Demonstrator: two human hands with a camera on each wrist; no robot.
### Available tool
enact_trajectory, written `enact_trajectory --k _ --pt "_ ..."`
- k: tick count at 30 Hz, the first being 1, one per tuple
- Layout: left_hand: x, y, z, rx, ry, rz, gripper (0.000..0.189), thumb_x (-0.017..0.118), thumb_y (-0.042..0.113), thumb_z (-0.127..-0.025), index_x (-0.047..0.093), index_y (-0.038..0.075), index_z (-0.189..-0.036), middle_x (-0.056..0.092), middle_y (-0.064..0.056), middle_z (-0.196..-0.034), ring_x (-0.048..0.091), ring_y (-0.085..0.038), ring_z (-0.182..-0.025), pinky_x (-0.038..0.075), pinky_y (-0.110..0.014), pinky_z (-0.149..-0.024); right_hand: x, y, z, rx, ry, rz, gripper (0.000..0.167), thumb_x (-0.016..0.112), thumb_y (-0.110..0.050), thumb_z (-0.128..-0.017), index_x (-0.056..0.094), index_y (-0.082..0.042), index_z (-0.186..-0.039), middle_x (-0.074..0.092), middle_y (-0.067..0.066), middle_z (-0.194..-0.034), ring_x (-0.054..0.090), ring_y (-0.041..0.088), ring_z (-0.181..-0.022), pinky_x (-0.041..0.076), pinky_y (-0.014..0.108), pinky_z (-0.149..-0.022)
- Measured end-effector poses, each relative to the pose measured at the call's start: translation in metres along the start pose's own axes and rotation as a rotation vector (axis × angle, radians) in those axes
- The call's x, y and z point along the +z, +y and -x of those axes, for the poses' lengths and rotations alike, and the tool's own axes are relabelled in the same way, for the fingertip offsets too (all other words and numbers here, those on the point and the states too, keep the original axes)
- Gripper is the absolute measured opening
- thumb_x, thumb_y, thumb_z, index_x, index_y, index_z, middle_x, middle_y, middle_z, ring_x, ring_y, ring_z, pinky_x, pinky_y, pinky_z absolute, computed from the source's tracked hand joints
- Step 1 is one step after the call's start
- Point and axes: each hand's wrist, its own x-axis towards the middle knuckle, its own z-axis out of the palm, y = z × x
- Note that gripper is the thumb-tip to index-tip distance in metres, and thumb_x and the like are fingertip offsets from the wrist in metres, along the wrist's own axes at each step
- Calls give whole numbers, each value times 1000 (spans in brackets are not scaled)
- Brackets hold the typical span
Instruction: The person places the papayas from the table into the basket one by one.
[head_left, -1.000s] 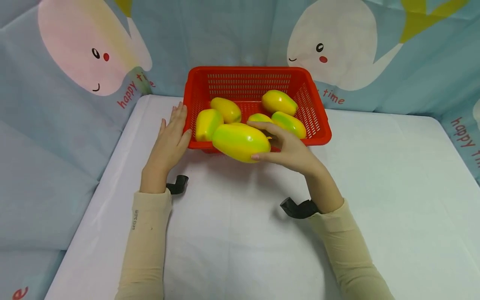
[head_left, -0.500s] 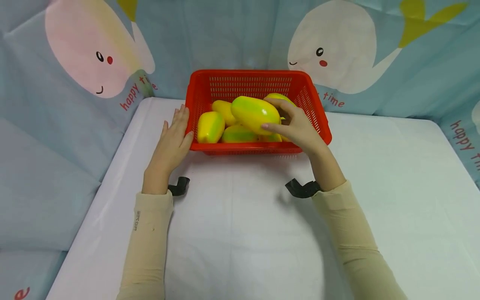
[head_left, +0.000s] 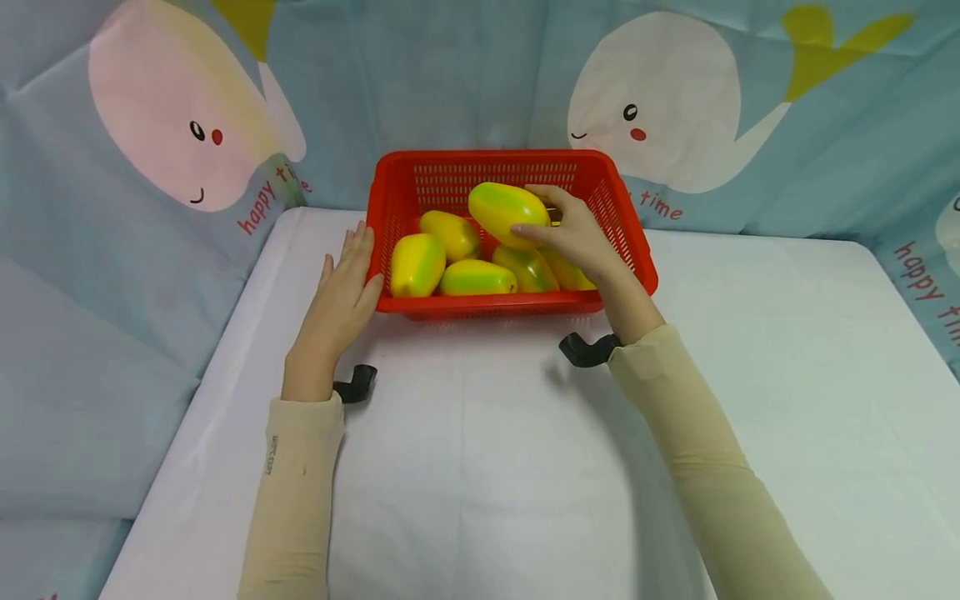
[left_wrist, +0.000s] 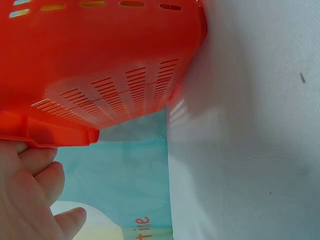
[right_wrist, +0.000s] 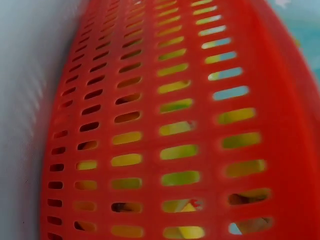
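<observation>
My right hand (head_left: 570,229) grips a glossy yellow-green papaya (head_left: 507,214) from its right side, holding it tilted above other fruit in a red plastic basket (head_left: 495,304). Thumb and fingers lie on either side of its right end. Below and around it, several more papayas (head_left: 417,265) lie in the basket, some partly covered by the hand. Fingers extended, my left hand (head_left: 339,292) rests along the basket's left rim. The left wrist view has the left hand's fingers (left_wrist: 47,180) at the rim. Through the slots of the basket wall (right_wrist: 150,145), the right wrist view catches yellow fruit.
The basket stands at the back of a white-covered table (head_left: 525,467). Right behind it hangs a blue cloth (head_left: 465,75) with whale prints, which also runs down the left side. A black wrist mount (head_left: 587,350) sticks out inward from the right wrist, another (head_left: 357,384) from the left.
My right hand has carried the papaya from in front of the basket's front rim up and back over the inside. The left hand has stayed at the left rim.
</observation>
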Motion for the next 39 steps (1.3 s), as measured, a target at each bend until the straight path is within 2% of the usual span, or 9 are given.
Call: enact_trajectory --k 7,14,22,27,32,39 --pt "-2 -1 1 3 7 -8 62 36 30 -98 11 11 -152 8 -3 -158 3 -17 -144 -2 -48 -113 8 5 -18 53 33 -13 69 70 -32 -84 39 -15 -143 47 4 -133 49 20 -113 48 32 -91" --pt "-4 -1 2 -8 12 -3 62 36 29 -99 10 11 -152 8 -2 -158 3 -18 -144 -3 -47 -113 14 6 -28 100 30 68 72 68 -36 -85 34 -16 -145 45 7 -135 47 22 -116 46 33 -94" --pt "-1 -2 0 -7 11 -5 63 37 28 -98 10 12 -152 8 -2 -158 3 -18 -144 -3 -48 -113 13 10 -31 98 28 67 72 68 -36 -85 35 -15 -144 45 6 -137 46 21 -119 45 33 -96" --pt "-1 -3 -1 -6 12 -9 63 37 29 -98 10 11 -152 7 -2 -158 2 -17 -144 -2 -48 -113 13 13 -32 88 40 114 69 69 -33 -85 39 -10 -142 41 8 -142 44 25 -125 43 36 -99" --pt "-4 -6 1 -11 15 -12 63 37 29 -98 10 11 -152 7 -2 -158 2 -18 -144 -2 -48 -113 15 11 -32 79 53 149 64 70 -28 -84 44 -8 -139 44 10 -140 44 28 -126 43 39 -99" --pt "0 -12 3 -9 18 12 64 38 28 -98 10 10 -152 8 -4 -158 2 -19 -144 -2 -48 -113 9 14 -21 65 79 64 59 69 -28 -85 47 -13 -137 45 8 -140 42 24 -128 41 39 -100"
